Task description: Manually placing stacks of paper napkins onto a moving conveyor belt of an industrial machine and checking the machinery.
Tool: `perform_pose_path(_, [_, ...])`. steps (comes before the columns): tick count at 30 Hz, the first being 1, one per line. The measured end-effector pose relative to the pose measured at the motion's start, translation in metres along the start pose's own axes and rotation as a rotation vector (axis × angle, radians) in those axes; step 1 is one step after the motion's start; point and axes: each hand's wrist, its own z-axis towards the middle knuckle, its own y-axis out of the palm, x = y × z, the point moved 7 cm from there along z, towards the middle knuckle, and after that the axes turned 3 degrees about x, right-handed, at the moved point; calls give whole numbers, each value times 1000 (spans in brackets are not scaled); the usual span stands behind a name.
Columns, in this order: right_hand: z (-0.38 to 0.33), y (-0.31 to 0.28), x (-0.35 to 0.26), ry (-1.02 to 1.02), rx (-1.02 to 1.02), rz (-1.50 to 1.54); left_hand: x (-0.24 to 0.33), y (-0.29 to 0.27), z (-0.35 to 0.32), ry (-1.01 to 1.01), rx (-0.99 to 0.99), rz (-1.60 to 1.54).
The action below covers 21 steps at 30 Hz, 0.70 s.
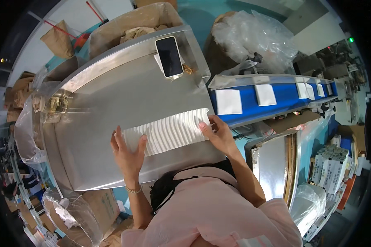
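A long row of white folded squares (169,131), packed on edge side by side like folded napkins, slants over the steel worktop (111,111) in front of me. My right hand (220,133) grips the row's right end, thumb over its top and fingers behind it. At the other end is my left hand (130,156), fingers and thumb spread apart around the end pieces. Its thumb overlaps the squares; how firmly it touches them cannot be told. On that wrist sits a beaded bracelet (134,189).
A blue conveyor belt (245,101) carries several flat white squares, to the right. A phone (169,57) lies near the worktop's far corner beside brown beads (188,69). Raised metal rims edge the worktop. Clear plastic bags (253,37) and a carton (136,20) stand beyond.
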Motion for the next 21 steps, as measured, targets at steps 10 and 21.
perform_pose_path(10, [13,-18,39,137,175,404,2,4,-2,14,-24,-23])
perform_pose_path(21, [8,-28,65,234,118,609,2,8,-6,49,-45,-92])
